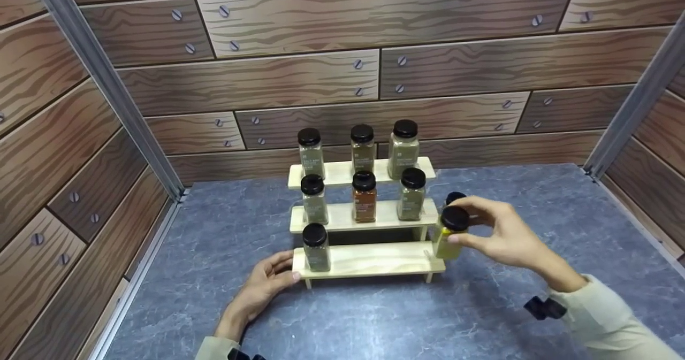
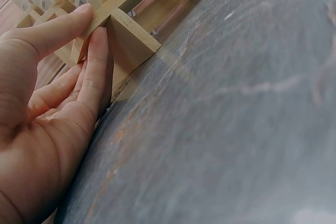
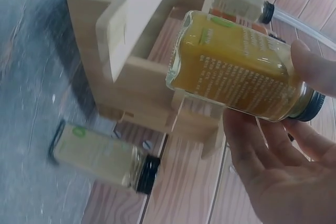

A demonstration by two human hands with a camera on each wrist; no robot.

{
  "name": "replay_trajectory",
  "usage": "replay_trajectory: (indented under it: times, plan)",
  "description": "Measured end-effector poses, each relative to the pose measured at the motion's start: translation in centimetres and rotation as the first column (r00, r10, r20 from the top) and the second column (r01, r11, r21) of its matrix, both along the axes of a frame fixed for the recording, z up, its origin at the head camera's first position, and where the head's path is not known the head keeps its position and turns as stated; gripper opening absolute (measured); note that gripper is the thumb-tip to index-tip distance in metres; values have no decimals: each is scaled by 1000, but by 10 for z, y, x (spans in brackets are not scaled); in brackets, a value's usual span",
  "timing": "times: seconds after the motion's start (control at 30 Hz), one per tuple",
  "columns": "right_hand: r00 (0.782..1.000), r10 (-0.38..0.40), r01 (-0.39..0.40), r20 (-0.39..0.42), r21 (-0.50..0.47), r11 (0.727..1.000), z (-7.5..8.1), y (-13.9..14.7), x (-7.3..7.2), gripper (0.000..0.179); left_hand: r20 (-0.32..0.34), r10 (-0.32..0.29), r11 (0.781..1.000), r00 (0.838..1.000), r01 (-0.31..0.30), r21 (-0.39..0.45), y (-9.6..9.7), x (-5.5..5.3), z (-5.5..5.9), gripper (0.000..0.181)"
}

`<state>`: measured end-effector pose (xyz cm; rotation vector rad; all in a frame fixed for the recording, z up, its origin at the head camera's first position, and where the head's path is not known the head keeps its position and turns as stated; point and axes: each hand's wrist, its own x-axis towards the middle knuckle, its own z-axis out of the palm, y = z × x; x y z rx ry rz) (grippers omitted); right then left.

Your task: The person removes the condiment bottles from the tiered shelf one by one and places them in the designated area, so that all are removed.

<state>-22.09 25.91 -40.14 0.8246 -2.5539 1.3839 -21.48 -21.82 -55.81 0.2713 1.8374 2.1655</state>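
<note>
Head view, from the left: a person's left hand (image 1: 262, 285) grips the near left end of a three-tier wooden rack (image 1: 342, 261) on a grey desk (image 1: 176, 242). Seen from the left wrist, its thumb lies over the shelf edge and its fingers (image 2: 95, 72) rest against the underside or leg (which of the two is hard to tell). Next, a black-capped jar (image 1: 317, 254) stands upright at the left end of the bottom shelf (image 1: 390, 257). Behind and higher, the middle shelf (image 1: 340, 213) carries three jars, the central one orange-red, and the top shelf (image 1: 337, 173) carries three more. Right of the lone jar, the bottom shelf is bare. At its right end is the yellow jar (image 1: 447, 246), nearly upright, grasped between the thumb and fingers of the right hand (image 1: 505, 237); whether its base touches the shelf, I cannot tell. Just behind, a pale jar (image 3: 97, 153) stands on the desk beside the rack (the head view shows little but its cap).

The step in hand looks like filling the bottom row while the left hand steadies the rack. The next move seems to call for bringing the yellow jar leftward over the bare board, setting it flat, then letting go.
</note>
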Motion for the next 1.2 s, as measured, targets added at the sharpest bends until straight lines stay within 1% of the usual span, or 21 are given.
replay_trajectory:
  times: [0.13,0.37,0.6,0.9,1.1,1.2]
  plan:
    - [1000,-14,14,-7,41,999,6,12,-6,50,3,0,1000,1000,0,-1,-1,0,0,76]
    - [999,-26,24,20,96,995,8,39,-23,49,-2,4,1000,1000,-4,-8,-2,1,-1,76]
    - [995,-41,27,88,151,988,6,60,-38,52,-7,3,1000,1000,-4,-6,-1,1,-2,74]
    - [991,-91,63,100,254,965,-5,77,-53,51,8,0,1000,1000,0,-9,0,1,-2,76]
    - [989,-92,57,116,279,959,-15,86,-65,52,5,-2,1000,1000,2,-1,0,1,0,76]
    - [985,-99,56,142,279,959,-19,88,-72,54,6,-4,1000,1000,4,4,-2,1,0,75]
